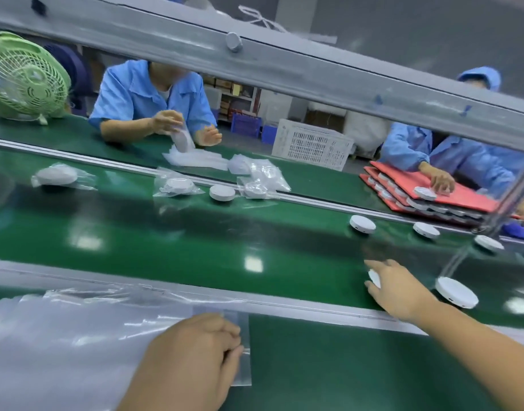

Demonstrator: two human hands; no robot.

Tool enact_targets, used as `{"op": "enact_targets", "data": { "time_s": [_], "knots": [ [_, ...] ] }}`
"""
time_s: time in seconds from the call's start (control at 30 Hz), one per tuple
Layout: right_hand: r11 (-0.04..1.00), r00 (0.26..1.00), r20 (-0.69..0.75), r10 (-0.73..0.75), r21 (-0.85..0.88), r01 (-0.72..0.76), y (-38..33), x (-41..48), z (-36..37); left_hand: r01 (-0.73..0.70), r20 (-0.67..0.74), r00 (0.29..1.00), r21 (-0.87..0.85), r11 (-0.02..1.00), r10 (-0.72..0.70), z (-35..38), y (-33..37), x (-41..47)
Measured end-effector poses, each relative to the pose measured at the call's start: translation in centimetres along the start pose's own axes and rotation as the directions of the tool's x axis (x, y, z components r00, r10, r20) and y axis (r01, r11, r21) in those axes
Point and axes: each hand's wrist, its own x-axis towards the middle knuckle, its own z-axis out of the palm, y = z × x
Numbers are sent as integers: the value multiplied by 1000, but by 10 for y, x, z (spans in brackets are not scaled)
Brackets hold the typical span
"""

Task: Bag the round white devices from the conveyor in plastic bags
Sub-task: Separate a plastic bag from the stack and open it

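1. Head view: one plastic bag (243, 366) is pinched by the left hand (195, 351) atop a blurred stack of bags (62, 336).
2. One round white device (374, 278), mostly hidden, is gripped by the right hand (400, 289) on the conveyor (195, 247).
3. Six further bare devices (456, 292) are counted there, the rightmost cut off; three bagged devices (56, 175) lie toward its far edge.

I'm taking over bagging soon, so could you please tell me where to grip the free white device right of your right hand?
Probably pinch the device by its rim from above, thumb and fingers on opposite sides: it lies flat on the belt, a low disc offering no handle.
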Motion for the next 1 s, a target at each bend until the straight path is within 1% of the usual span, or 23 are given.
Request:
{"op": "enact_targets", "data": {
  "time_s": [0.07,0.1,0.13,0.17,0.2,0.23,0.27,0.3,0.33,0.37,0.43,0.47,0.5,0.53,0.6,0.67,0.7,0.77,0.83,0.87,0.9,0.93,1.0],
  "knots": [
    [988,989,-92,-117,89,125,-18,-18,-6,13,-6,1000,26,1000,-13,-1,1,-1],
    [964,966,-174,-193,147,220,-30,-31,-9,31,-8,999,31,999,-31,-2,1,-2],
    [921,921,-271,-280,194,337,-45,-47,-13,47,-21,999,33,998,-46,-2,1,-2],
    [856,843,-378,-383,199,478,-60,-63,-16,72,-31,997,27,997,-71,-3,0,-3],
    [788,731,-472,-494,114,606,-76,-79,-16,92,-49,995,21,996,-91,-3,-1,-4],
    [712,604,-531,-594,3,703,-90,-93,-12,113,-77,991,12,994,-112,-3,-2,-4],
    [638,501,-553,-666,-74,766,-102,-105,-6,128,-114,985,2,992,-127,-3,-2,-4],
    [569,429,-566,-704,-88,817,-112,-114,0,144,-138,980,-9,990,-144,-4,-1,-4],
    [517,394,-578,-715,-58,854,-119,-120,7,158,-153,975,-22,987,-159,-5,1,-3],
    [480,381,-584,-716,-17,877,-124,-125,13,167,-165,971,-36,985,-171,-6,2,-2],
    [443,357,-610,-708,10,896,-131,-129,22,158,-197,965,-75,985,-170,-7,3,-3],
    [432,354,-636,-686,36,901,-132,-130,25,137,-206,966,-104,985,-156,-7,4,-3],
    [425,377,-668,-641,99,900,-134,-132,28,101,-193,972,-154,983,-130,-8,5,-3],
    [413,425,-699,-576,200,889,-137,-134,28,51,-163,983,-221,974,-89,-10,8,-3],
    [363,544,-735,-405,417,833,-143,-140,27,-42,-71,997,-328,944,20,-13,12,-4],
    [322,661,-704,-261,582,747,-150,-145,27,-73,-27,997,-327,942,68,-15,13,-5],
    [308,706,-672,-225,638,706,-152,-147,25,-97,-50,995,-306,947,85,-14,12,-6],
    [280,792,-566,-228,741,610,-155,-147,25,-174,-168,977,-301,938,127,-12,12,-5],
    [151,874,-378,-304,887,437,-158,-150,25,-234,-316,941,-347,908,122,-11,12,-5],
    [112,887,-301,-351,927,359,-160,-151,25,-240,-364,927,-382,893,93,-10,12,-4],
    [127,890,-273,-365,932,339,-161,-153,25,-236,-389,919,-415,879,63,-10,12,-4],
    [187,898,-268,-349,919,347,-162,-153,23,-228,-402,915,-432,873,41,-11,12,-3],
    [315,909,-295,-294,868,384,-164,-147,15,-198,-420,908,-404,893,12,-12,12,-1]
  ]
}}
